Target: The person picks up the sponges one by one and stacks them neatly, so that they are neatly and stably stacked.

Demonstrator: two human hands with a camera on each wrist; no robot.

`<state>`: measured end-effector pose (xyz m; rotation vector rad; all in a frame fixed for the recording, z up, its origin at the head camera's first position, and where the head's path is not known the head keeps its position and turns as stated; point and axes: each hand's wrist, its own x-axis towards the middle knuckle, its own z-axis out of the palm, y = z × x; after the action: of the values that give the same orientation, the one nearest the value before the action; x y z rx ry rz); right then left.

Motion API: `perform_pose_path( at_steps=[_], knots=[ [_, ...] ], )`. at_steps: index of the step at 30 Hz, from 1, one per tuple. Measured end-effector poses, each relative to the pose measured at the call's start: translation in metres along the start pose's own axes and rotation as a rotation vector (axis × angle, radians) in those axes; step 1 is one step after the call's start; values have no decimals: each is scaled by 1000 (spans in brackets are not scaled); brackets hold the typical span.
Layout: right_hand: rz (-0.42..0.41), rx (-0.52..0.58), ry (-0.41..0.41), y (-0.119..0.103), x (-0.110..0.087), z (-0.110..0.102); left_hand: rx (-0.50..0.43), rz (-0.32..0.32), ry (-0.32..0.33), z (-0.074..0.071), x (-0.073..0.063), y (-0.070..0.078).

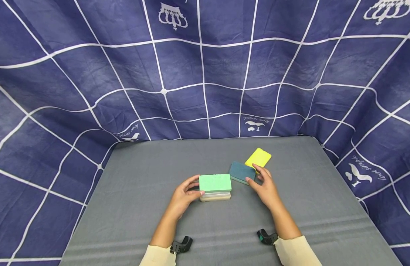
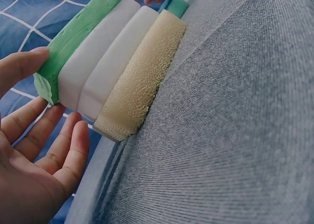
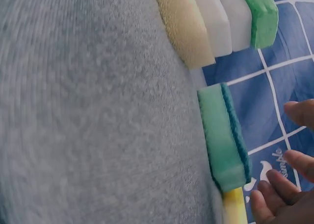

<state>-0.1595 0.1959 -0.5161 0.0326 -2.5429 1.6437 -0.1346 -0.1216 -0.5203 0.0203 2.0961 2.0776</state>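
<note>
Left fingers (image 2: 25,119) hold the green block (image 2: 78,35) at its left end.

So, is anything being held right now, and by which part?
Yes: the left hand pinches the green block, atop the stack, by its left end as the head view shows it. The right hand holds nothing.

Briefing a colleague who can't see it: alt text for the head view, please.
The left hand pinches the left end of a green block stacked on pale pieces, while the right hand hovers by a dark teal sponge. A yellow block lies just beyond that sponge on a gray surface.
</note>
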Motion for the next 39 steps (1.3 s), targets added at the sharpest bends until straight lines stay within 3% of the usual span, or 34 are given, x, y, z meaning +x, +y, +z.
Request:
perform_pose_path(
  at_steps=[12,24,39],
  knots=[
    [150,-75,-48,11,6,-2,21,13,-15,-2,-1,0],
    [207,-105,-93,12,7,-1,4,-2,-19,-3,-1,-1],
    [217,-81,-75,15,8,3,-10,10,-13,-2,-1,-1]
  ],
)
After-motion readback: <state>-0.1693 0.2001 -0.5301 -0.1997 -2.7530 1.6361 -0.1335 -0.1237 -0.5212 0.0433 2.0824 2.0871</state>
